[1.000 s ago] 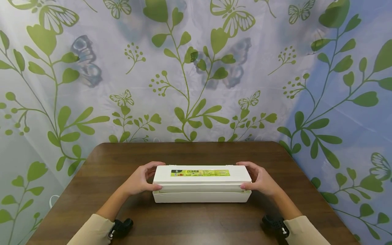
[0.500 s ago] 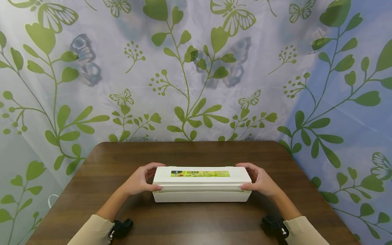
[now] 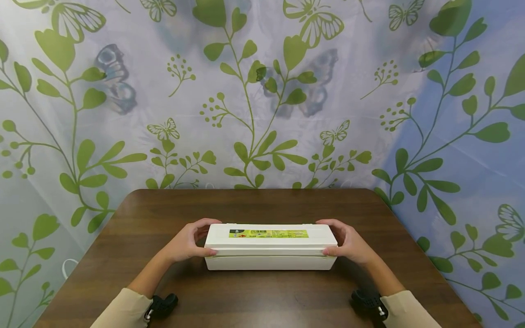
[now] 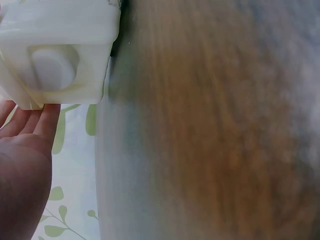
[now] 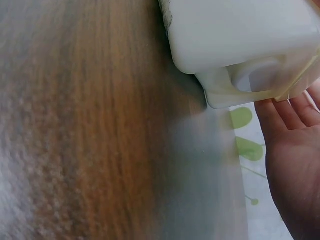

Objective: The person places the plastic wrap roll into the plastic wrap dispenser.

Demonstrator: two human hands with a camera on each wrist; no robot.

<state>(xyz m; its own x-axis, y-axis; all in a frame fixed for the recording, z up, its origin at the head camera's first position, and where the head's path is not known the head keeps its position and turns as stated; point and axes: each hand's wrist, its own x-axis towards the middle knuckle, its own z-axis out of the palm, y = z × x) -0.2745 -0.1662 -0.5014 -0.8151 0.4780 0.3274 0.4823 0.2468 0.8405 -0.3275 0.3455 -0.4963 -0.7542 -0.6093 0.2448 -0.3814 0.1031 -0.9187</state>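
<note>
A long white cling film box (image 3: 270, 263) with a green and yellow label (image 3: 268, 233) lies lengthwise across the middle of the table. My left hand (image 3: 185, 241) grips its left end, thumb on the front and fingers round the back. At the right end my right hand (image 3: 352, 242) holds it the same way. The lid (image 3: 316, 234) sits down over the base, with a seam along the front. In the left wrist view, a round plug (image 4: 54, 69) shows in the box's end wall; the right wrist view has a similar plug (image 5: 257, 74). The box's inside is hidden.
The brown wooden table (image 3: 262, 300) reaches back to a curtain (image 3: 254, 91) printed with green leaves and butterflies. A white cord loop (image 3: 67, 266) hangs beyond the left table edge. Black straps (image 3: 164, 304) are on both wrists.
The lid has sunk slightly and its front edge lies closer to the base. Both hands keep their grip on the ends of the cling film box and have hardly moved.
</note>
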